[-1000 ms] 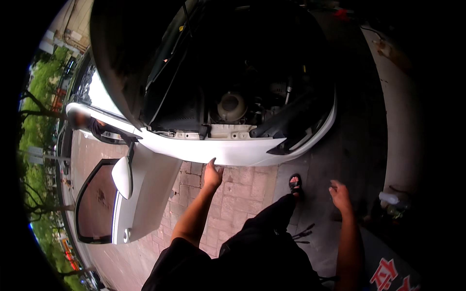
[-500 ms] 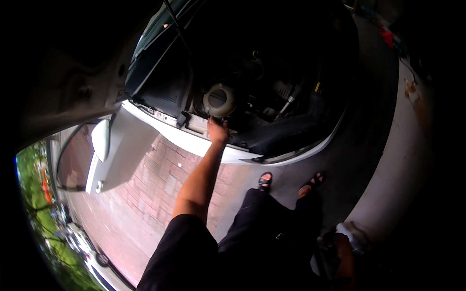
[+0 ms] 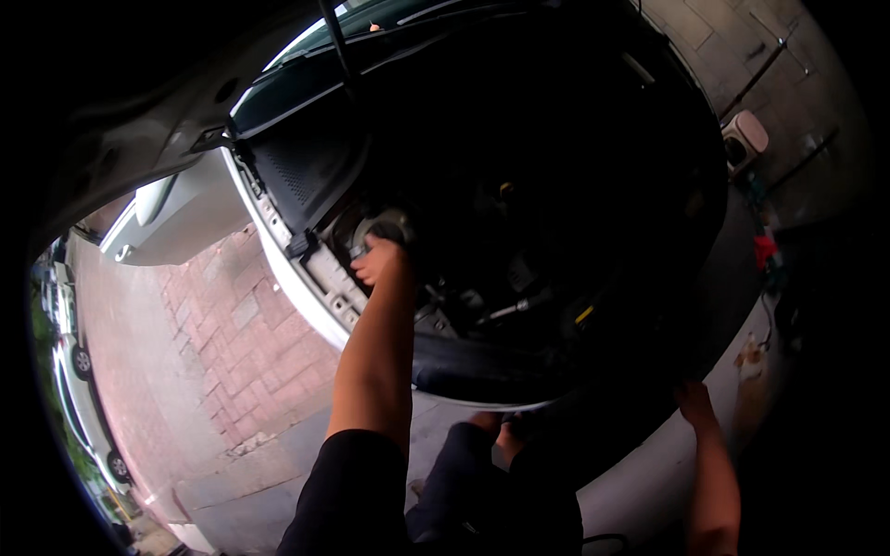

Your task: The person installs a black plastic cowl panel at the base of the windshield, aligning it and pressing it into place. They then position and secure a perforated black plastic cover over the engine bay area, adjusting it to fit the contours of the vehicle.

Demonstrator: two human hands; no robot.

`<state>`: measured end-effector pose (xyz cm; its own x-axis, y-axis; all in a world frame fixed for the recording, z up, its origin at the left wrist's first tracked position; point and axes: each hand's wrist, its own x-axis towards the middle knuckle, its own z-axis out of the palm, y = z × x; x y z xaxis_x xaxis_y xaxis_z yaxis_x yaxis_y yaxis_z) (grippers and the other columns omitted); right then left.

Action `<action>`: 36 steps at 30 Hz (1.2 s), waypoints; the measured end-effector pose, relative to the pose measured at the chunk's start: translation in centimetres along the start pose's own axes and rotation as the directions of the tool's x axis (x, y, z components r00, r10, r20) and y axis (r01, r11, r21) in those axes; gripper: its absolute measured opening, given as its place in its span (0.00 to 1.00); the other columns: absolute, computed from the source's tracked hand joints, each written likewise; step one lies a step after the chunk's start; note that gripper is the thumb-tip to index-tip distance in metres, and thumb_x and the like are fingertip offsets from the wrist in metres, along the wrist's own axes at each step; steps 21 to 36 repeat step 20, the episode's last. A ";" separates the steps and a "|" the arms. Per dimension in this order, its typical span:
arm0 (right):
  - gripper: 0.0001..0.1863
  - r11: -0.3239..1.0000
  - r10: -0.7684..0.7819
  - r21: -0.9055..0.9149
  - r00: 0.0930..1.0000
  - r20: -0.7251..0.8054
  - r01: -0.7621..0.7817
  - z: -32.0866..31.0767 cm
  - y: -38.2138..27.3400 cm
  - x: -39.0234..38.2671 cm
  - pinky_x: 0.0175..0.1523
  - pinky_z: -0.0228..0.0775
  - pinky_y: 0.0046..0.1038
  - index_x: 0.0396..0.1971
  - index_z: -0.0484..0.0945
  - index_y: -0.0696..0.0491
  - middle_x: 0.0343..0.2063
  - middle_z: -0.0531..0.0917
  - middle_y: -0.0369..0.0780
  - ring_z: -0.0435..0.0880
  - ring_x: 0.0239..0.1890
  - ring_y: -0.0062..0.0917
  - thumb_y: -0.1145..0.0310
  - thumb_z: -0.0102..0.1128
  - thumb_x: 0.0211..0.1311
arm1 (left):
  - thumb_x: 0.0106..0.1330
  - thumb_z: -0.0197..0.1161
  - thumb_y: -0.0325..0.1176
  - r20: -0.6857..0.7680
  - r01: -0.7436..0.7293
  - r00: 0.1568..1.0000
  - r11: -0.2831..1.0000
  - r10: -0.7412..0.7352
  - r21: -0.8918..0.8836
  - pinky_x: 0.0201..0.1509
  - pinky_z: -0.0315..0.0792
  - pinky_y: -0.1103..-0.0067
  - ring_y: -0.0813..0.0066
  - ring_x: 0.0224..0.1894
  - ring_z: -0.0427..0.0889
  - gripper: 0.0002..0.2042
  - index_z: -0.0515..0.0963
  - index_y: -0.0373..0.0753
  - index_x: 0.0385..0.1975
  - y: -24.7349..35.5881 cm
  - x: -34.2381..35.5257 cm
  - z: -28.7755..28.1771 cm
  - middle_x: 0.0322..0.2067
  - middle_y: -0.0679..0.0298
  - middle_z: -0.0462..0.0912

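Note:
My left hand (image 3: pixel 375 259) reaches into a car's engine bay, its fingers curled at the near side of a pale round fluid tank (image 3: pixel 397 221). The tank's dark cap (image 3: pixel 382 230) is partly covered by the hand. Whatever the fingers grip is hidden. Out to the right, my right hand (image 3: pixel 693 400) is held beyond the car's front edge, beside a pale curved surface (image 3: pixel 640 459). Deep shadow swallows its fingers, so their pose does not show.
A prop rod (image 3: pixel 336 42) rises at the windshield side under the raised hood (image 3: pixel 139 139). The white fender (image 3: pixel 301 306) borders the bay, with an open car door (image 3: pixel 181 213) beyond. Brick paving (image 3: pixel 250 324) lies left. A small pinkish stool (image 3: pixel 749 132) stands far right.
My view has swung to the right. My left hand has moved from the tank's near edge up over it, by the cap. My right arm has risen and stretched forward.

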<state>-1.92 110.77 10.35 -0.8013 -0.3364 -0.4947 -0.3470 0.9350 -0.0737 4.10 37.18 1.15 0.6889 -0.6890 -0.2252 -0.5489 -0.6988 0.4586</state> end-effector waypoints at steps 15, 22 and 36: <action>0.16 0.699 -0.672 -0.416 0.733 -0.104 0.582 -32.1 -40.7 42.4 0.54 0.77 0.45 0.45 0.81 0.57 0.44 0.85 0.49 0.83 0.50 0.47 0.60 0.67 0.65 | 0.70 0.56 0.59 -0.147 0.115 0.983 0.993 -0.113 0.004 0.56 0.76 0.56 0.44 0.51 0.84 0.30 0.81 0.35 0.52 0.6 2.1 2.8 0.47 0.47 0.85; 0.21 0.594 -0.764 -0.620 0.600 -0.235 0.513 -34.9 -46.0 51.9 0.59 0.76 0.41 0.53 0.80 0.51 0.50 0.84 0.44 0.82 0.56 0.41 0.57 0.67 0.66 | 0.71 0.53 0.61 -0.087 0.088 0.992 0.996 -0.088 0.000 0.62 0.74 0.58 0.44 0.55 0.82 0.33 0.80 0.33 0.55 0.7 2.3 2.2 0.52 0.47 0.84; 0.21 0.594 -0.764 -0.620 0.600 -0.235 0.513 -34.9 -46.0 51.9 0.59 0.76 0.41 0.53 0.80 0.51 0.50 0.84 0.44 0.82 0.56 0.41 0.57 0.67 0.66 | 0.71 0.53 0.61 -0.087 0.088 0.992 0.996 -0.088 0.000 0.62 0.74 0.58 0.44 0.55 0.82 0.33 0.80 0.33 0.55 0.7 2.3 2.2 0.52 0.47 0.84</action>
